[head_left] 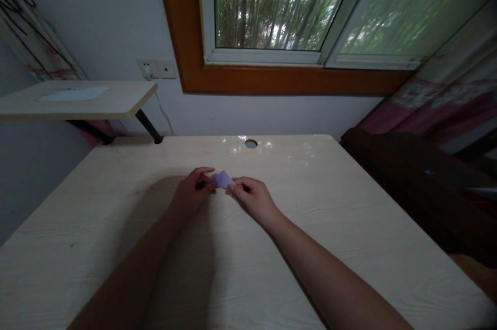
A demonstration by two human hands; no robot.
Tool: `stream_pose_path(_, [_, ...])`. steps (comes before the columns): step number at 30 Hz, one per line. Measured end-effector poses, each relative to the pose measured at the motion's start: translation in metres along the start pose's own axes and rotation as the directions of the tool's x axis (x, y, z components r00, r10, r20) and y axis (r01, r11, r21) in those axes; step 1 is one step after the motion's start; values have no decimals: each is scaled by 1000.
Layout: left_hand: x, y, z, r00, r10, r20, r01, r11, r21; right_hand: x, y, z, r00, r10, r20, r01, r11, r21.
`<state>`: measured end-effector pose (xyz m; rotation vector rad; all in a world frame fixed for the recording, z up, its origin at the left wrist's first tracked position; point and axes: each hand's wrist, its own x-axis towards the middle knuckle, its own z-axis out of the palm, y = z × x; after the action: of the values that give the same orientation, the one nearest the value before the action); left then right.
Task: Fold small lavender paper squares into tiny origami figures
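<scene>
Between my two hands is a small piece of folded purple paper (222, 179), its pointed corner facing the far side of the table. My left hand (193, 185) pinches the paper's left end with thumb and fingers. At the lower right corner, my right hand (251, 193) grips it between thumb and forefinger. Both hands are low over the pale wooden table (240, 268), past its middle toward the back edge. The fingers cover the paper's two ends, so its full shape is hidden.
A raised shelf (128, 105) on black legs stands at the back left, with a white sheet (75, 93) on it. A round cable hole (251, 144) sits near the table's back edge. Behind are wall sockets (156, 69) and a window (272, 9); dark furniture (404, 185) lies to the right.
</scene>
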<state>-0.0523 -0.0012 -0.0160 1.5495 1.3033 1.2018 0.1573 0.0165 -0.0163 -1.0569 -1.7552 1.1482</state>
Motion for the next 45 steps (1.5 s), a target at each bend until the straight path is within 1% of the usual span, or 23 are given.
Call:
stream_pose_path(6, [1,1,-4,994,-3,-108,-1,999,-35,1,1,0,996,73,-51,-66,991,115])
stream_pose_path(11, [4,3,-10,967,-17,-253,9,999,-34,3,2,-1,989,110,-98,-88,975,207])
stream_pose_path(13, [5,3,-12,959,-21,-284,12,999,-34,4,3,-1,989,113,-96,-88,969,230])
stream_pose_path(15, [5,2,-12,957,-4,-289,0,1000,-14,4,3,-1,989,115,-94,-89,966,242])
stream_pose_path(18, [4,0,-10,966,75,-249,-68,997,37,4,4,0,990,109,-91,-85,968,235])
stream_pose_path(21, [4,0,-8,982,133,-132,-122,988,92,4,4,1,994,86,-72,-70,977,203])
stream_pose_path(24, [3,1,-8,990,136,-31,-130,981,147,3,2,1,994,87,-63,-72,976,206])
stream_pose_path(31, [1,3,-7,980,193,48,-198,963,181,3,-2,-1,992,109,-66,-87,958,274])
stream_pose_path(34, [0,5,-6,974,219,55,-226,950,217,3,-2,-1,990,126,-71,-99,948,303])
stream_pose_path(39, [-1,8,-7,969,245,35,-245,928,279,4,-1,-1,990,126,-62,-102,949,298])
stream_pose_path(45, [1,6,-7,969,245,32,-243,924,296,3,2,-1,991,120,-54,-99,950,297])
